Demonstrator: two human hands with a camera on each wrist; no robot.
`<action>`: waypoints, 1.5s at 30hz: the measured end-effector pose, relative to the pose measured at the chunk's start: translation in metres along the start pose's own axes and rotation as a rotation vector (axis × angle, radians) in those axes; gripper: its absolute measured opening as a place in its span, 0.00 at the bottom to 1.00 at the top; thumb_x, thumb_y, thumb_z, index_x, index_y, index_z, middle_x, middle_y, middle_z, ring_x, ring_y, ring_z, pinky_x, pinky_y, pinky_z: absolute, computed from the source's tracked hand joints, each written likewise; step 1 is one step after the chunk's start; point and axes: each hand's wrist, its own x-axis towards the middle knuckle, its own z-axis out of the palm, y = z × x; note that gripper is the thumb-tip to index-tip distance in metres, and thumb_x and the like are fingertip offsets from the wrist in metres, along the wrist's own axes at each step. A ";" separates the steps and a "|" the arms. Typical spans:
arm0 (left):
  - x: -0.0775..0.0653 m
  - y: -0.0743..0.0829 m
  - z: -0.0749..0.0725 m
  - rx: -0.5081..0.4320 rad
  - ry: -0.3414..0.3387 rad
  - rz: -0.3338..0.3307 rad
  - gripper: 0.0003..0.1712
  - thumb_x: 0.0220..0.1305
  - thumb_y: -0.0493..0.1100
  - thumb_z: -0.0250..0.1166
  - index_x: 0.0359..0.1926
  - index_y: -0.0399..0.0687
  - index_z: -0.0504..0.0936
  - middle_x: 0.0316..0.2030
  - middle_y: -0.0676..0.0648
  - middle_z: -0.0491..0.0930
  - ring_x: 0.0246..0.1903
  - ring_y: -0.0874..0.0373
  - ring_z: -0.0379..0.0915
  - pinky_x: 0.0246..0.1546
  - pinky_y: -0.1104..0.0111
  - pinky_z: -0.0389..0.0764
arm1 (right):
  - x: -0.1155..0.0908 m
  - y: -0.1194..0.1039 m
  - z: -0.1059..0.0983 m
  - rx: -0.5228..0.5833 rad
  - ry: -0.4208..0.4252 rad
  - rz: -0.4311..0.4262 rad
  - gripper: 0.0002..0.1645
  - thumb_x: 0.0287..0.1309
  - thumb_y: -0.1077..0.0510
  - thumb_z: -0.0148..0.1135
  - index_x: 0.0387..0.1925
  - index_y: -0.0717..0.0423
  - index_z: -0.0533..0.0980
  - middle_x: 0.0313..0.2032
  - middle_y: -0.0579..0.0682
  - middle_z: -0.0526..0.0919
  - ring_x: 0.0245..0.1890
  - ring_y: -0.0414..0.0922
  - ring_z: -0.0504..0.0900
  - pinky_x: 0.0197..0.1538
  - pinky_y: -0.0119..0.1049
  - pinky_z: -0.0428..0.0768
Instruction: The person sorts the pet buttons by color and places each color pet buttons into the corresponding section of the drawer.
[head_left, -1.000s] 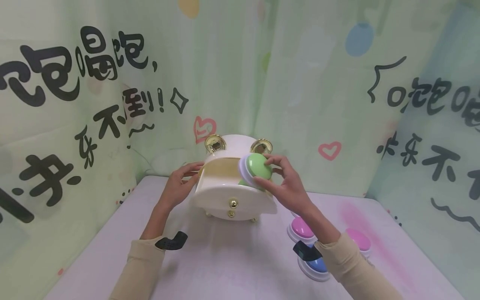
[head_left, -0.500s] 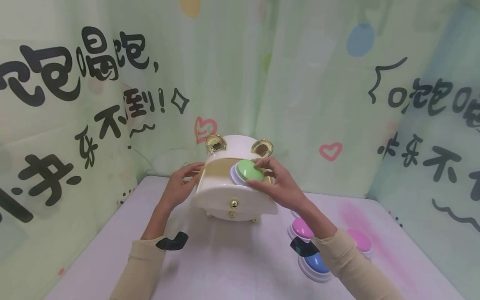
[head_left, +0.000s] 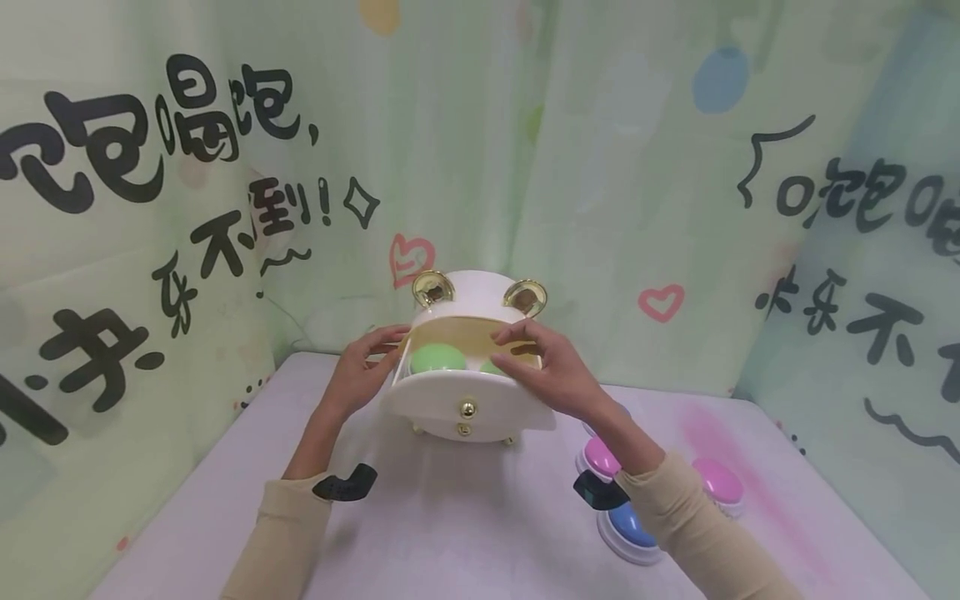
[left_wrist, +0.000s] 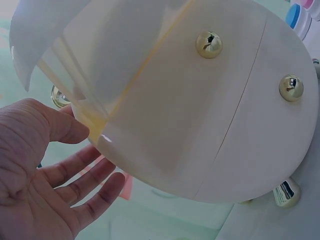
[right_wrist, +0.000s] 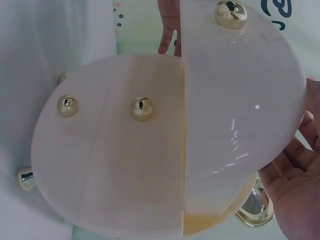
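A small white chest of drawers point(head_left: 480, 292) with gold knobs, ear-shaped gold trims and small feet stands on the table, its top drawer point(head_left: 450, 387) pulled out. Inside that drawer sit a green push button point(head_left: 438, 358) on the left and another green push button point(head_left: 489, 367) on the right, partly hidden by the drawer front and my fingers. My left hand point(head_left: 363, 375) rests against the chest's left side, thumb at the front edge and fingers loosely extended. Over the drawer's right end is my right hand point(head_left: 551, 367), fingers apart and holding nothing.
Right of the chest lie a pink push button point(head_left: 602, 457), a blue push button point(head_left: 632, 527) and a further pink push button point(head_left: 718, 481), partly covered by the right forearm. A printed curtain point(head_left: 600, 208) surrounds the table point(head_left: 450, 533) at the back and sides.
My right hand has lowered a green push button leftward into the open drawer and let go of it. The left hand has stayed at the chest's side.
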 end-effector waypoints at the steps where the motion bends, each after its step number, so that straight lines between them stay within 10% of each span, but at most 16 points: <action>1: 0.000 0.000 0.000 0.000 -0.001 -0.002 0.21 0.74 0.39 0.61 0.66 0.46 0.79 0.60 0.40 0.81 0.58 0.42 0.78 0.54 0.45 0.81 | -0.001 0.000 0.000 -0.003 0.002 -0.002 0.15 0.64 0.61 0.69 0.49 0.64 0.78 0.53 0.58 0.84 0.58 0.54 0.80 0.62 0.52 0.79; 12: 0.002 0.000 0.000 0.003 -0.001 0.001 0.21 0.74 0.40 0.62 0.66 0.46 0.79 0.60 0.40 0.81 0.58 0.42 0.78 0.54 0.45 0.81 | -0.009 -0.008 0.000 -0.044 0.058 -0.052 0.12 0.65 0.60 0.68 0.48 0.59 0.79 0.51 0.53 0.86 0.56 0.50 0.83 0.60 0.52 0.80; 34: -0.002 -0.001 0.000 0.001 -0.002 -0.010 0.21 0.76 0.38 0.58 0.66 0.48 0.79 0.60 0.40 0.81 0.58 0.43 0.78 0.52 0.46 0.82 | -0.050 -0.040 0.019 -0.183 0.215 -0.469 0.19 0.53 0.68 0.74 0.46 0.57 0.79 0.43 0.48 0.86 0.41 0.47 0.83 0.48 0.37 0.80; 45: -0.001 0.002 0.001 0.004 0.006 -0.017 0.21 0.75 0.38 0.59 0.66 0.48 0.79 0.59 0.40 0.81 0.58 0.43 0.78 0.52 0.45 0.81 | -0.069 -0.051 0.035 -0.149 0.188 -0.550 0.12 0.67 0.56 0.67 0.48 0.58 0.79 0.43 0.48 0.86 0.43 0.43 0.82 0.50 0.33 0.80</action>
